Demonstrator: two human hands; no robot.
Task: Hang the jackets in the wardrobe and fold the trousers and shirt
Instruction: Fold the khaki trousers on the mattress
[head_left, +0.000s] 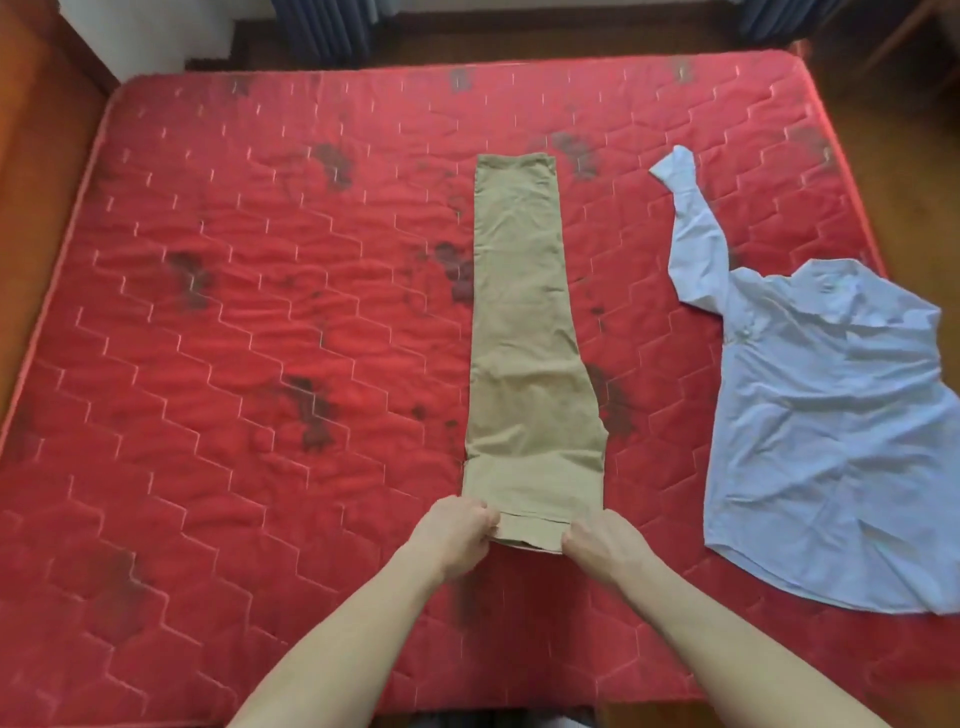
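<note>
Khaki trousers (524, 332) lie flat on the red mattress (234, 291), folded lengthwise leg on leg, running from near me to the far middle. My left hand (460, 532) grips the near end's left corner. My right hand (597, 543) grips the right corner of that same end. A light blue shirt (826, 436) lies spread and wrinkled on the mattress to the right, one sleeve stretched toward the far side. No jackets are in view.
The quilted mattress carries several dark stains. A wooden bed frame (36, 171) runs along the left side. Wooden floor and blue curtains (322, 26) show beyond the far edge. The shirt's hem reaches the mattress's right edge.
</note>
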